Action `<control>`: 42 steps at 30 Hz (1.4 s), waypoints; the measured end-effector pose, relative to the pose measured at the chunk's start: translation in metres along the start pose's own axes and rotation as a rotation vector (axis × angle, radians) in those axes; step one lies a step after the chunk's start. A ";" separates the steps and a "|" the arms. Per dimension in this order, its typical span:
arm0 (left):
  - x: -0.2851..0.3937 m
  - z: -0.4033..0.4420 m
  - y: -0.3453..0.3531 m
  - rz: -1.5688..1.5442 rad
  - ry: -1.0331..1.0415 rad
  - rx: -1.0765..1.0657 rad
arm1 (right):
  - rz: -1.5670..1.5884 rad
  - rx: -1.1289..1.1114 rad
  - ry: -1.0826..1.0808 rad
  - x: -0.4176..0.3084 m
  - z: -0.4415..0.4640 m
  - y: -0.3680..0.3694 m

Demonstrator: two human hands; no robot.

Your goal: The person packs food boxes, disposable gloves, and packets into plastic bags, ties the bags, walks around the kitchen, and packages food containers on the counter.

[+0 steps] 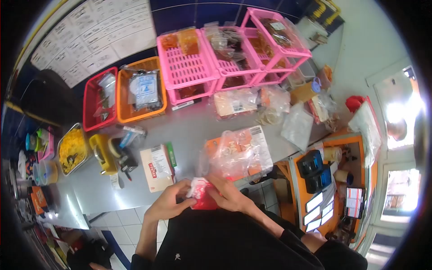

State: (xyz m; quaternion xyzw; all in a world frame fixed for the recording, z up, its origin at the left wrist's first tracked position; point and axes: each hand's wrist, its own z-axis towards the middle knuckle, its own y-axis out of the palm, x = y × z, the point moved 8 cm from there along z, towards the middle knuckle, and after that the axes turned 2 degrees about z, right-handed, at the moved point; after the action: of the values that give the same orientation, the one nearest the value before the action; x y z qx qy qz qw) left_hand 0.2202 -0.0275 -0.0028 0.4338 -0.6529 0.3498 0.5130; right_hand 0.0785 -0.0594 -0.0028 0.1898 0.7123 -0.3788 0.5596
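Note:
Close to my body, at the front edge of the metal table, both hands hold a small red and white plastic packet (pixel 206 200). My left hand (pixel 175 198) pinches its crumpled white side between thumb and fingers. On the other side my right hand (pixel 228 194) grips the red part. What the packet contains cannot be made out. Just beyond the hands lies a flat orange and white printed box (pixel 261 144) with clear plastic bags (pixel 234 153) on top. Left of it are a beige box with a label (pixel 150 173) and a green strip-like box (pixel 171 154).
Pink stacked baskets (pixel 186 67) with packets stand along the back, beside an orange basket (pixel 120 90) and a red basket (pixel 87 110). A metal tray of yellow food (pixel 73 150) and a yellow tape dispenser (pixel 102 155) are left. An orange desk with phones (pixel 313 202) stands right.

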 end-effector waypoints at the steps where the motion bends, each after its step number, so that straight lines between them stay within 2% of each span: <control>1: -0.004 0.000 -0.001 0.004 0.003 -0.023 | -0.001 0.022 0.008 0.006 0.000 0.002; 3: -0.046 -0.004 0.003 -0.316 -0.283 -0.079 | -0.033 0.102 -0.048 0.015 0.003 0.005; 5: -0.068 -0.004 0.007 -0.269 -0.297 -0.052 | -0.074 0.184 -0.121 0.018 0.010 0.013; 6: -0.065 -0.001 0.011 -0.275 -0.231 -0.023 | -0.125 0.255 -0.186 0.017 0.010 0.014; 7: -0.059 0.003 0.014 -0.283 -0.161 0.008 | -0.124 0.259 -0.185 0.024 0.012 0.017; 9: -0.063 0.008 0.013 -0.230 -0.165 0.075 | -0.206 0.349 -0.169 0.032 0.018 0.017; 11: -0.081 0.008 -0.004 -0.095 -0.151 0.236 | -0.193 0.376 -0.234 0.025 0.028 0.013; 13: -0.070 0.008 -0.016 -0.030 -0.152 0.362 | -0.230 0.454 -0.269 0.022 0.036 0.009; 15: -0.060 -0.002 -0.039 0.036 -0.148 0.566 | -0.285 0.445 -0.115 0.023 0.044 0.004; 16: -0.060 -0.005 -0.047 0.049 -0.160 0.624 | -0.255 0.405 -0.150 0.022 0.050 0.007; 18: -0.046 0.002 -0.051 0.076 0.109 0.609 | -0.134 0.447 -0.042 0.031 0.059 0.002; 22: -0.053 0.017 -0.059 -0.103 0.098 0.575 | 0.042 0.306 -0.248 0.008 0.075 0.022; 25: -0.045 0.015 -0.068 -0.278 0.130 0.611 | -0.049 0.377 -0.247 -0.009 0.081 0.021; 26: -0.044 0.011 -0.070 -0.293 0.053 0.649 | -0.047 0.372 -0.257 -0.015 0.083 0.019; 27: -0.043 0.011 -0.073 -0.291 0.059 0.661 | 0.000 0.344 -0.161 -0.010 0.087 0.014; 29: -0.030 0.010 -0.081 -0.360 0.254 0.684 | 0.053 0.316 -0.071 0.003 0.092 0.009; 31: -0.026 0.011 -0.079 -0.362 0.276 0.691 | 0.182 0.390 -0.164 0.003 0.094 0.002; 33: -0.021 0.013 -0.076 -0.379 0.316 0.690 | 0.172 0.468 -0.211 -0.006 0.090 -0.002; 36: -0.021 0.020 -0.077 -0.442 0.328 0.702 | 0.094 0.400 -0.205 -0.019 0.092 -0.002; 38: -0.018 0.024 -0.074 -0.463 0.323 0.679 | -0.053 0.348 -0.350 -0.037 0.092 0.001; 42: -0.021 0.030 -0.073 -0.535 0.330 0.613 | -0.008 0.386 -0.277 -0.034 0.098 -0.007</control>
State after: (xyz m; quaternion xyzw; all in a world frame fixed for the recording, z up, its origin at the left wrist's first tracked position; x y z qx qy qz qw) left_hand 0.2788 -0.0779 -0.0293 0.6580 -0.2930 0.4468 0.5307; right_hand 0.1474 -0.1324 0.0229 0.2368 0.5435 -0.5327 0.6039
